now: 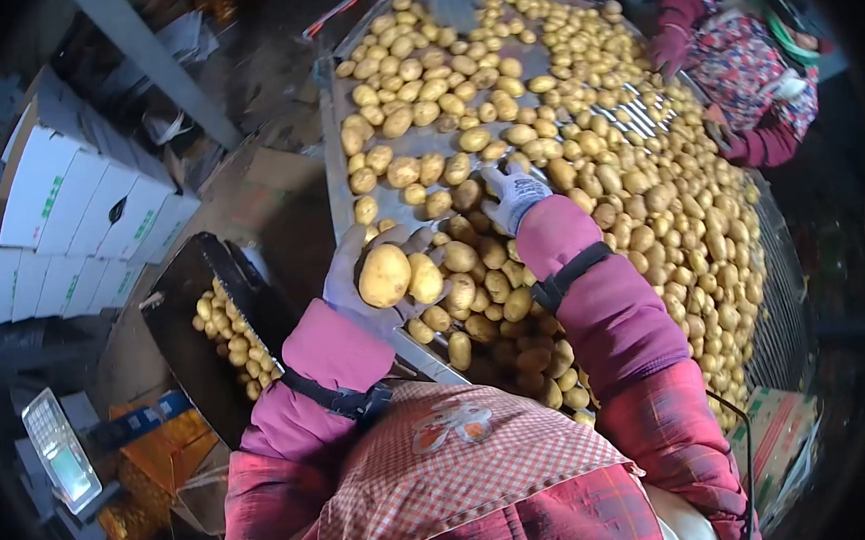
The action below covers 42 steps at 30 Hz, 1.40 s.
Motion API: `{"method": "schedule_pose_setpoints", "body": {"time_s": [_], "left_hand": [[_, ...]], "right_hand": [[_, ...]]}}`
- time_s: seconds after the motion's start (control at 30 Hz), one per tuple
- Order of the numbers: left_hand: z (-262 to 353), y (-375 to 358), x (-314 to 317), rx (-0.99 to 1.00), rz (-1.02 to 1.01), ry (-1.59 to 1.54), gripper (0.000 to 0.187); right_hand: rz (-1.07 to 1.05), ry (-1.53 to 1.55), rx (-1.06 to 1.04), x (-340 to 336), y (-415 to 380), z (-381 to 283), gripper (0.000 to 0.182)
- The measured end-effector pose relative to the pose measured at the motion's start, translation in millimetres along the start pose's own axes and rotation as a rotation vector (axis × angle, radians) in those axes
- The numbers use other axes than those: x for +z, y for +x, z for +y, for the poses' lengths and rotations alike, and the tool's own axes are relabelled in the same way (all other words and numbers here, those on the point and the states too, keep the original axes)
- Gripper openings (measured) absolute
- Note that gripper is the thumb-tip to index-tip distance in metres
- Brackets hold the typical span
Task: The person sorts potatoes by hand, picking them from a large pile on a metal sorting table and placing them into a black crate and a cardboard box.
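Two potatoes point(386, 275) rest in my gloved left hand point(358, 285), palm up with the fingers curled round them, at the near left edge of the metal table point(337, 166). My right hand point(515, 196), in a light grey glove, reaches over the potatoes at the table's middle. Its fingers are bent down among them, and whether it grips one is hard to make out. A large heap of potatoes point(649, 215) covers the right side, with looser ones point(397, 122) spread over the metal at the upper left.
A dark open box point(180, 318) holding potatoes point(231, 334) stands left of the table. White cartons point(77, 205) are stacked at the far left, above a scale point(61, 451). Another person point(745, 73) works at the upper right edge. A carton point(775, 437) lies at the lower right.
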<state>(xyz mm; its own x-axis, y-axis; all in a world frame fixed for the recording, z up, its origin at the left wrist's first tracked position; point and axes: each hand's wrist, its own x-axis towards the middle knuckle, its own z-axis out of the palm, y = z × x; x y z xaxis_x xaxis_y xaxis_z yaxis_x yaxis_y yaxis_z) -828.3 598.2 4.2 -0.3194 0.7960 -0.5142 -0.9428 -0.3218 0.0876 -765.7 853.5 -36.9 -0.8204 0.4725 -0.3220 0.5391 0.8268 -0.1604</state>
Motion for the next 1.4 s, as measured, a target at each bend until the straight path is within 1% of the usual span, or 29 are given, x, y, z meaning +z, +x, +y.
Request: {"method": "schedule_pose_setpoints", "body": {"time_s": [0.07, 0.1, 0.13, 0.2, 0.23, 0.27, 0.33, 0.37, 0.4, 0.47, 0.53, 0.6, 0.67, 0.7, 0.73, 0.77, 0.83, 0.87, 0.9, 0.93, 0.97, 1.0, 1.03, 1.07, 1.13, 1.2, 1.27, 1.33, 1.4], "left_hand": [[-2, -1, -2, 0.017, -0.036, -0.013, 0.051], [-6, -5, -2, 0.015, -0.026, -0.018, 0.051], [-12, -10, 1, 0.131, -0.024, 0.147, 0.051], [-13, -12, 0, 0.232, -0.048, 0.307, 0.052], [-6, -10, -10, 0.116, 0.019, 0.132, 0.052], [0, -8, -19, -0.005, 0.086, -0.040, 0.052], [1, -9, -32, -0.021, 0.090, -0.051, 0.054], [-3, -9, -33, -0.016, 0.093, -0.016, 0.054], [-4, -7, -34, -0.008, 0.094, 0.026, 0.054], [-7, -1, -35, -0.037, 0.041, 0.036, 0.055], [-6, 2, -35, -0.050, -0.011, 0.048, 0.056], [-5, 2, -34, -0.027, -0.020, 0.091, 0.053], [-13, 14, -38, 0.064, -0.060, 0.077, 0.044], [-11, 14, -41, 0.050, -0.031, 0.097, 0.044], [-8, 16, -43, 0.036, -0.006, 0.117, 0.044], [-6, 10, -33, 0.039, -0.019, 0.115, 0.044], [-4, -9, -17, 0.040, 0.067, 0.406, 0.044], [-8, -10, -20, 0.040, 0.066, 0.403, 0.044], [-13, -8, -25, 0.148, 0.030, 0.459, 0.044], [-18, -2, -32, 0.254, -0.007, 0.515, 0.044], [-18, 5, -37, 0.295, -0.072, 0.614, 0.043], [-18, 6, -42, 0.291, -0.080, 0.614, 0.043], [-15, -4, -29, 0.240, -0.067, 0.671, 0.043], [-12, -11, -19, 0.193, -0.057, 0.731, 0.044], [-7, -17, -12, 0.224, -0.019, 0.732, 0.044], [-4, -23, -5, 0.150, -0.008, 0.595, 0.045], [0, -17, -23, 0.160, -0.046, 0.574, 0.045], [6, -15, -39, 0.045, -0.045, 0.547, 0.046], [6, -19, -43, 0.055, -0.027, 0.506, 0.048]], "right_hand": [[-0.042, -0.017, -0.002, -1, 12, 0, 0.049], [0.009, -0.053, -0.026, 4, 18, 3, 0.044], [0.005, -0.055, -0.024, 8, 25, 12, 0.044], [-0.064, 0.388, -0.050, 10, 32, 39, 0.039], [-0.095, 0.769, 0.071, 4, 21, 47, 0.035], [-0.046, 0.999, 0.116, -12, 4, 50, 0.029], [0.028, 1.474, 0.215, -30, -24, 62, 0.023], [-0.005, 1.504, 0.189, -36, -33, 66, 0.020], [-0.077, 1.329, 0.112, -26, -29, 77, 0.024], [-0.123, 0.764, 0.052, -33, -50, 38, 0.030], [-0.007, 0.500, -0.304, -18, -76, 2, 0.043], [0.055, 0.373, -0.493, -14, -102, -41, 0.057], [0.095, 0.400, -0.621, -5, -110, -72, 0.067], [0.074, 0.401, -0.564, 2, -110, -79, 0.068], [-0.017, 0.380, -0.524, -1, -105, -81, 0.070], [-0.039, 0.418, -0.498, 8, -98, -76, 0.070], [-0.062, 0.453, -0.472, 16, -94, -72, 0.071], [-0.092, 0.638, -0.452, 16, -97, -72, 0.070], [-0.119, 0.823, -0.428, 16, -98, -73, 0.069], [-0.117, 0.818, -0.424, 10, -102, -76, 0.069], [-0.093, 0.785, -0.418, -2, -106, -80, 0.069], [-0.067, 0.754, -0.412, -9, -109, -82, 0.070], [-0.130, 0.919, -0.334, -6, -107, -82, 0.068], [-0.119, 0.919, -0.331, -8, -109, -81, 0.068], [-0.385, 1.562, -0.154, -16, -115, -74, 0.064], [-0.402, 1.565, -0.126, -18, -122, -71, 0.062], [-0.397, 1.651, -0.116, -20, -129, -76, 0.063], [-0.466, 1.690, -0.164, -22, -131, -76, 0.062], [-0.317, 1.588, -0.214, -23, -132, -83, 0.062]]}}
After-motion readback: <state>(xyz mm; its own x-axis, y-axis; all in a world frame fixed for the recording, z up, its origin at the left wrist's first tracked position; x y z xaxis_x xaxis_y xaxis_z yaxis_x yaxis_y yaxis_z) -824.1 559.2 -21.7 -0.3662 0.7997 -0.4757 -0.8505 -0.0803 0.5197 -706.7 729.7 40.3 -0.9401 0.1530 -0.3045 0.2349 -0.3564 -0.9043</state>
